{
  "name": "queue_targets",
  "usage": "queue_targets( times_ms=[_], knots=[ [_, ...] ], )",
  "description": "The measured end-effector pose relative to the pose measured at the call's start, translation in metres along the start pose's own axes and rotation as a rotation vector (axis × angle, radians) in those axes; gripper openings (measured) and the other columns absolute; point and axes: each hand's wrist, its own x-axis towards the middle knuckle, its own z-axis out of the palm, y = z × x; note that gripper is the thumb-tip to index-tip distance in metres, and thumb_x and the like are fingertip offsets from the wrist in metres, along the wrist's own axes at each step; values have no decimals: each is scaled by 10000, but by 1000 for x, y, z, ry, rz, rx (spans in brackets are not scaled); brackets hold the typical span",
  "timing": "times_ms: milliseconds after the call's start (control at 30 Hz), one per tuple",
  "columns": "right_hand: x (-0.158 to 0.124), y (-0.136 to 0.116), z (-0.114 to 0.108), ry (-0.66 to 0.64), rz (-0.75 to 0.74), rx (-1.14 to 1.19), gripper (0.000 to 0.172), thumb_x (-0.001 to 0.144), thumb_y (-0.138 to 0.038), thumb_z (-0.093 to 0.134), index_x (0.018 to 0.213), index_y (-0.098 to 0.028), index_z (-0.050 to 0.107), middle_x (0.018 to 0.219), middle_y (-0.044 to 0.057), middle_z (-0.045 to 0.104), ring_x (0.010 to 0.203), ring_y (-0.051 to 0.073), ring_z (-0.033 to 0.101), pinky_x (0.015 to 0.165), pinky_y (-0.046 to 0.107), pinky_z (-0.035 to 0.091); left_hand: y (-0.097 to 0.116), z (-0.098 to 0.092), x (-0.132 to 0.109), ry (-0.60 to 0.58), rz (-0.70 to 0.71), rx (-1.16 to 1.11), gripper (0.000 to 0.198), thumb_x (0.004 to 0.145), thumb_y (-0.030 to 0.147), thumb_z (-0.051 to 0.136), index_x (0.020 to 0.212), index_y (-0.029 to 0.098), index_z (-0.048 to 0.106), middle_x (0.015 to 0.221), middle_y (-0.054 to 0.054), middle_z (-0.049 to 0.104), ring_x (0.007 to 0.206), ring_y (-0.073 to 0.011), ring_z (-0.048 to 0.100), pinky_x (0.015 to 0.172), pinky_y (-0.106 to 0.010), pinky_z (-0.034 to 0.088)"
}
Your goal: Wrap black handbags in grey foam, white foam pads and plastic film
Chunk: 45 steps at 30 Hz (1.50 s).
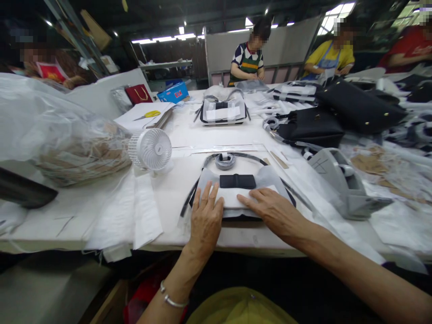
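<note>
In front of me on the table lies a black handbag, mostly covered by white tissue paper. A black flap or strap piece with a band across it shows on top of the paper. My left hand rests flat on the left part of the white covering, fingers spread. My right hand lies on its right part, fingers stretched out toward the middle. Behind the bag's top edge sits a wrapped coil of strap, with the dark handle curving around it.
A white fan and a plastic bag of paper-wrapped pieces stand at left. A grey tape dispenser is at right, near black bags. Another wrapped bag lies farther back. Yellow scissors lie on white sheets. Several people work across the table.
</note>
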Motion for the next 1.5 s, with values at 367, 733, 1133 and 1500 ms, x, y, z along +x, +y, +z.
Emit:
queue_targets(
  times_ms=[367,733,1133,1500],
  knots=[
    [-12,-3,15,6,120,263,579,859,-86,469,1428,-187,493,1479,114,510,1380,294,450,1118,583,342,-5,1,-2,-144,184,-49,403,961,106,454,1347,194,526,1171,-121,646,1109,-246,627,1008,-455,509],
    [-9,-30,30,157,145,84,586,890,-413,664,1382,-129,522,1394,171,582,1304,360,516,1146,637,246,5,6,-1,-197,166,-209,401,895,6,384,1260,77,534,1279,-155,615,1242,-253,564,1129,-421,420],
    [6,-61,34,117,313,-50,644,814,-387,760,1344,-76,566,1376,241,572,1274,414,516,1099,679,321,11,9,3,-215,108,-241,320,950,147,469,1266,138,519,1205,-134,625,1178,-268,579,1082,-513,440],
    [5,-60,45,180,295,-63,455,932,-208,544,1370,-87,568,1370,219,584,1302,379,514,1094,652,349,28,21,30,-184,24,-556,359,1013,261,403,1321,135,538,1297,-135,648,1216,-220,612,1044,-432,518]
  ],
)
